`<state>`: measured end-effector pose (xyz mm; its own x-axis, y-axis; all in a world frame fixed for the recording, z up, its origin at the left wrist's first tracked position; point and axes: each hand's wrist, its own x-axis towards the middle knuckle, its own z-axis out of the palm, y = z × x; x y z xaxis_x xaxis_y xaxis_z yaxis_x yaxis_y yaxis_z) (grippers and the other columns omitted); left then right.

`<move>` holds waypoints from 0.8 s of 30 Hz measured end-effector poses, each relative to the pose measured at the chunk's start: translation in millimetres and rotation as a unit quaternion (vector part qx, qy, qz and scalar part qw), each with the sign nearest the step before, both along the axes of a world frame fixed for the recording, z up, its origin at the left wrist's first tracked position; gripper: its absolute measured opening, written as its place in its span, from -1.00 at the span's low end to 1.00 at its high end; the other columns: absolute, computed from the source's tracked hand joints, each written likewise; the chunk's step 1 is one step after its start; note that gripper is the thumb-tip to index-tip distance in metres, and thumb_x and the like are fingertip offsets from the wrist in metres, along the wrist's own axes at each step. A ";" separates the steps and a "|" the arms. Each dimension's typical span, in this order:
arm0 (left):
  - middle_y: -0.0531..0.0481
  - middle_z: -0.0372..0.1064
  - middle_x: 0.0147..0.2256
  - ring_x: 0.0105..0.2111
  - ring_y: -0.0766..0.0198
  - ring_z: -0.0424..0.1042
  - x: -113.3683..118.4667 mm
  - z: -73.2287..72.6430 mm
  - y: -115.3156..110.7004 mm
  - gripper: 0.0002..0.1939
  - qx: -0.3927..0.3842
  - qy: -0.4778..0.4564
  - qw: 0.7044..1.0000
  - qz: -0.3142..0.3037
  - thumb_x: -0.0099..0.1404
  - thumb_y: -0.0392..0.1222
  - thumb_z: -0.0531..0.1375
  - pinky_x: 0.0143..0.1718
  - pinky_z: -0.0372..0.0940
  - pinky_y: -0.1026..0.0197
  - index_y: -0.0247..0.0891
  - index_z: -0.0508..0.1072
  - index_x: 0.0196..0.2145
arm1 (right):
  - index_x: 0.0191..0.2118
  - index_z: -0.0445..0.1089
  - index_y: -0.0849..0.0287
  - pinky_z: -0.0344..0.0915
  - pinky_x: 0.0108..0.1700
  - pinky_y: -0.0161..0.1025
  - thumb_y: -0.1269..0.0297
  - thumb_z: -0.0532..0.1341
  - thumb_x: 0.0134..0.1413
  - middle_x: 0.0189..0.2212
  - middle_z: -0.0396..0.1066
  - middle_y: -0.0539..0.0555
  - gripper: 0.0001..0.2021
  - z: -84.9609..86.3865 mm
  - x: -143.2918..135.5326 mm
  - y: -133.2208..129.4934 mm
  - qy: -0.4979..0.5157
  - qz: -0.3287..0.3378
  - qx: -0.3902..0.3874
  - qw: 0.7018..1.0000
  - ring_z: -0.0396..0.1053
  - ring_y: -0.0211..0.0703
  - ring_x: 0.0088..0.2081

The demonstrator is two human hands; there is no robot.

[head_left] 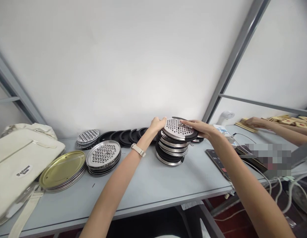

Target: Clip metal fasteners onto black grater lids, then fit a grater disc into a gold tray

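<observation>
Gripping one perforated disc (175, 129): two hands (157, 125) (198, 127).

Four stacks (172, 152) on the table (148, 185).
I count three with perforated discs (103, 153) on top and one with a gold-coloured disc (62, 170), layers too tight to number; at least five black round pieces (125, 138), overlapping in a row; one cream bag (21, 158), one phone (217, 162), one wrist strap (138, 150).
</observation>
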<state>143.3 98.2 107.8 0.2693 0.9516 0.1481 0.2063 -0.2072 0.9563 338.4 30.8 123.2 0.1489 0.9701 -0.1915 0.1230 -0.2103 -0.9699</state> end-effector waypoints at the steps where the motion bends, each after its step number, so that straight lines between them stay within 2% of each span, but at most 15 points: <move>1: 0.07 0.10 -0.68 -0.50 0.26 0.24 -0.6 0.2 -0.7 -0.60 0.001 -0.002 1.000 -0.007 0.23 -0.07 0.14 -0.39 0.15 0.24 -0.22 0.15 -0.68 | -0.29 0.46 0.26 0.46 -0.47 -0.36 0.18 0.42 -0.13 -0.36 0.55 0.20 -0.70 0.4 0.6 0.9 0.017 0.006 -0.001 1.000 0.49 -0.14 -0.41; 4: 0.05 0.16 -0.64 -0.50 0.29 0.25 -1.7 -0.5 -2.0 -0.61 0.018 -0.002 1.000 -0.025 0.29 -0.06 0.06 -0.39 0.17 0.25 -0.25 0.18 -0.64 | -0.32 0.46 0.27 0.47 -0.49 -0.35 0.22 0.41 -0.09 -0.42 0.55 0.19 -0.75 -0.1 2.1 3.6 0.052 0.002 0.000 0.999 0.48 -0.17 -0.47; 7: 0.01 0.27 -0.56 -0.44 0.28 0.29 -2.5 -5.2 -1.5 -0.67 0.047 0.006 0.999 -0.019 0.31 -0.18 -0.03 -0.32 0.20 0.24 -0.27 0.24 -0.60 | -0.34 0.45 0.29 0.45 -0.51 -0.40 0.24 0.38 -0.05 -0.45 0.55 0.17 -0.78 -3.8 3.3 6.6 0.063 -0.015 0.003 0.998 0.46 -0.21 -0.52; 11: -0.07 0.42 -0.34 -0.25 0.22 0.36 -6.9 -16.6 -4.3 -0.78 0.085 0.038 0.996 0.002 0.23 -0.33 -0.05 -0.15 0.22 0.21 -0.29 0.36 -0.46 | -0.33 0.45 0.31 0.47 -0.49 -0.38 0.23 0.38 -0.04 -0.44 0.55 0.17 -0.76 -9.2 4.9 10.5 0.072 -0.024 0.017 0.997 0.47 -0.21 -0.52; 15: -0.18 0.41 -0.14 -0.07 0.13 0.32 -15.8 -25.7 -13.9 -0.78 0.112 0.080 0.990 0.026 0.28 -0.27 -0.05 0.01 0.14 0.12 -0.29 0.39 -0.30 | -0.33 0.45 0.32 0.47 -0.49 -0.40 0.23 0.40 -0.07 -0.40 0.55 0.16 -0.74 -12.2 5.5 11.5 0.050 -0.025 0.022 0.998 0.47 -0.22 -0.49; 21: -0.19 0.40 -0.10 -0.05 0.14 0.33 -32.0 -33.6 -20.4 -0.79 0.092 0.119 0.988 0.019 0.26 -0.29 -0.02 0.03 0.15 0.12 -0.30 0.38 -0.24 | -0.34 0.42 0.28 0.40 -0.56 -0.43 0.19 0.44 -0.16 -0.47 0.51 0.13 -0.69 -12.6 0.8 8.3 0.006 -0.036 0.028 0.999 0.43 -0.25 -0.52; 24: -0.20 0.44 -0.18 -0.12 0.12 0.38 -39.2 -38.8 -19.1 -0.83 0.054 0.129 0.990 0.000 0.23 -0.23 0.04 -0.06 0.22 0.14 -0.34 0.39 -0.30 | -0.36 0.40 0.26 0.35 -0.60 -0.43 0.17 0.43 -0.15 -0.55 0.45 0.09 -0.69 -10.3 -3.4 5.4 -0.014 -0.043 0.020 0.999 0.38 -0.26 -0.56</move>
<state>104.1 79.1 68.9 0.3113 0.9341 0.1749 0.4414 -0.3051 0.8438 335.1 36.2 112.9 0.2373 0.9601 -0.1478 0.1339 -0.1830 -0.9739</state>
